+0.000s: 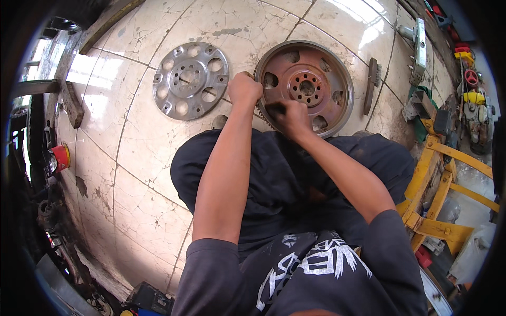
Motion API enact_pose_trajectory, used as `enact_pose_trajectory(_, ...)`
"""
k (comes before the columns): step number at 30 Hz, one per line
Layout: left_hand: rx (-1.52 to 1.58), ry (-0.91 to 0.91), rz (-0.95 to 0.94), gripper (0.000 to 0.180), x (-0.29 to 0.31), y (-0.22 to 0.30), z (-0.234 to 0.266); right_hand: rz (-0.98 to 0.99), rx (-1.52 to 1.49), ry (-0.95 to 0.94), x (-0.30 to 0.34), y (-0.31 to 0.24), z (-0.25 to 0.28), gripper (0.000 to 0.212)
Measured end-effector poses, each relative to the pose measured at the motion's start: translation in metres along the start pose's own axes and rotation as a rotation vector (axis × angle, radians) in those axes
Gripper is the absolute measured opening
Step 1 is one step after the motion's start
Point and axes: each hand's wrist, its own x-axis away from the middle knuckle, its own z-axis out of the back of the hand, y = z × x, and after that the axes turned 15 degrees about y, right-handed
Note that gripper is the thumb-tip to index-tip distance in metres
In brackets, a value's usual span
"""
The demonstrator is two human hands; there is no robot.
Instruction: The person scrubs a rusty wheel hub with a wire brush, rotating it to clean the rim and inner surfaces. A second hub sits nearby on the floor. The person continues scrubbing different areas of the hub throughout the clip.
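Note:
A rusty, reddish-brown flywheel (333, 111) with a toothed outer ring lies on the tiles in front of my legs. Its face has large oval openings and a circle of bolt holes round the centre. At its left rim my left hand (245, 88) is closed, fingers curled against the edge. My right hand (295, 118) is closed over the lower left part of the flywheel, with a dark, blurred thing (275, 109) at its fingers that I cannot make out. A clean, silvery metal disc (182, 97) with round holes lies flat to the left of my left hand.
A wooden-handled brush (370, 97) lies right of the flywheel. A yellow metal frame (429, 181) and assorted tools stand along the right side. At the left are a wooden block (72, 105), a red can (60, 157) and dark metal parts. Cracked tiles (142, 152) form the floor.

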Motion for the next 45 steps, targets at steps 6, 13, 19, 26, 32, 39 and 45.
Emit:
enact_pose_trajectory(6,-0.007,0.009,0.028,0.031,0.011,0.005,0.007,-0.009,-0.059,-0.039,0.020,0.007,0.021,0.022)
enact_pose_trajectory(13,0.006,0.006,0.028,0.030,0.005,0.006,0.007,-0.054,-0.072,0.119,0.008,-0.009,-0.008,0.023)
enact_pose_trajectory(19,-0.022,0.022,0.013,0.028,0.006,0.004,0.005,-0.180,0.021,-0.094,0.013,0.001,0.013,0.025)
enact_pose_trajectory(26,-0.011,-0.093,0.117,0.028,-0.020,-0.011,-0.003,-0.252,-0.063,0.096,-0.035,-0.026,-0.023,0.021)
enact_pose_trajectory(32,-0.166,0.050,0.093,0.027,0.003,0.013,0.012,-0.254,-0.077,0.061,0.004,-0.005,-0.009,0.019)
enact_pose_trajectory(39,-0.118,0.020,0.042,0.039,-0.031,-0.024,-0.019,-0.325,-0.187,0.271,-0.033,-0.022,-0.044,0.018)
enact_pose_trajectory(45,-0.245,0.033,-0.023,0.039,-0.013,0.005,-0.011,-0.343,-0.184,0.336,-0.032,-0.007,-0.050,0.017)
